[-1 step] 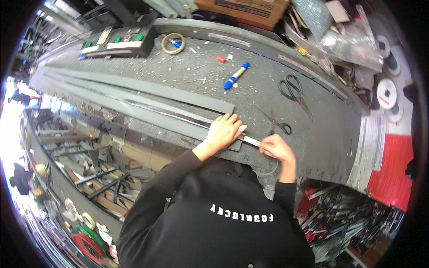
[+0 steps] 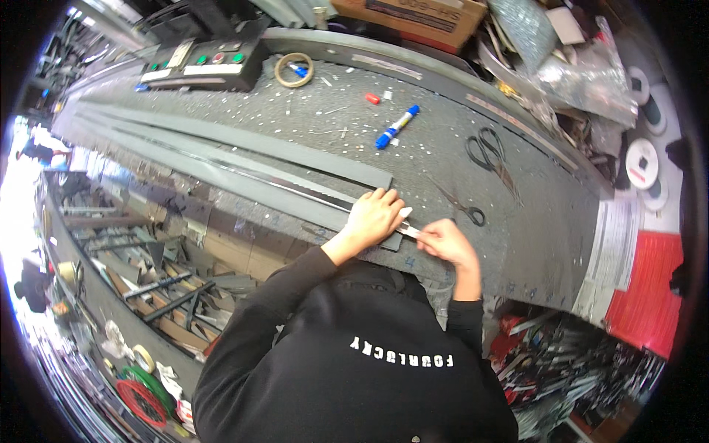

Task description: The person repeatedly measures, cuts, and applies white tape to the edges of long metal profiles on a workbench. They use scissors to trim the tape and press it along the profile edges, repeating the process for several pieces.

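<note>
My left hand (image 2: pixel 374 218) is closed over the near end of a long grey strip (image 2: pixel 317 213) on the workbench. A small white bit (image 2: pixel 405 212) shows at its fingertips; I cannot tell what it is. Just to the right, my right hand (image 2: pixel 447 244) pinches a narrow white strip (image 2: pixel 408 231), whose short visible length spans the gap between both hands. Another grey strip (image 2: pixel 325 161) lies alongside, farther back, with a dark, shiny line running between the two. Where the white strip enters under my left hand is hidden.
Two pairs of black scissors (image 2: pixel 473 213) (image 2: pixel 487 151) lie right of the strips. Farther back are a blue marker (image 2: pixel 397 127), a red cap (image 2: pixel 372 98), a tape roll (image 2: pixel 294 70) and a button box (image 2: pixel 207 68). Offcuts fill a bin (image 2: pixel 166 288) below the bench's left edge.
My right hand has moved left, closer to my left hand, and less of the white strip shows between them. My left hand stays on the grey strip. The whole view has shifted slightly.
</note>
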Available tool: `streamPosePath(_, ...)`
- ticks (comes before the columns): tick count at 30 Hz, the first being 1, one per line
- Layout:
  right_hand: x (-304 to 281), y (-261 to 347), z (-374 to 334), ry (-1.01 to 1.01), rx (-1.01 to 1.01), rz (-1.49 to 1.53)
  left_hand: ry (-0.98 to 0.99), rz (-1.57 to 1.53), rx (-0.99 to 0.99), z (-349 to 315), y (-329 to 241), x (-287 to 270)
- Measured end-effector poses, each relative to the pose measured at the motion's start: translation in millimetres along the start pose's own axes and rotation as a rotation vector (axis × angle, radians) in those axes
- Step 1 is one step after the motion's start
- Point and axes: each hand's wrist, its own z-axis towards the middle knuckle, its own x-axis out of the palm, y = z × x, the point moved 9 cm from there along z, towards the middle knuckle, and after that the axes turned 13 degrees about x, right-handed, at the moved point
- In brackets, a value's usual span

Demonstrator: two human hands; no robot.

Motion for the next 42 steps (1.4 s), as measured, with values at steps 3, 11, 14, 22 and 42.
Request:
streamPosePath(3, 12, 9, 8, 0.043, -0.023, 0.022, -0.018, -0.003, 0.016, -2, -1, -2)
streamPosePath(11, 11, 8, 14, 0.103, 0.024, -0.109, -0.081, -0.028, -0.009, -8, 0, -1)
streamPosePath(14, 19, 3, 12, 0.215, 0.1, -0.057, -0.069, -0.043, -0.083, -11, 6, 0)
streamPosePath(22, 20, 6, 17, 0.206, 0.032, -0.105, -0.013, -0.006, -0.117, -14, 8, 9)
streamPosePath(42, 13, 8, 13, -0.324, -0.162, -0.241, -0.159, 0.034, -0.026, -13, 4, 1)
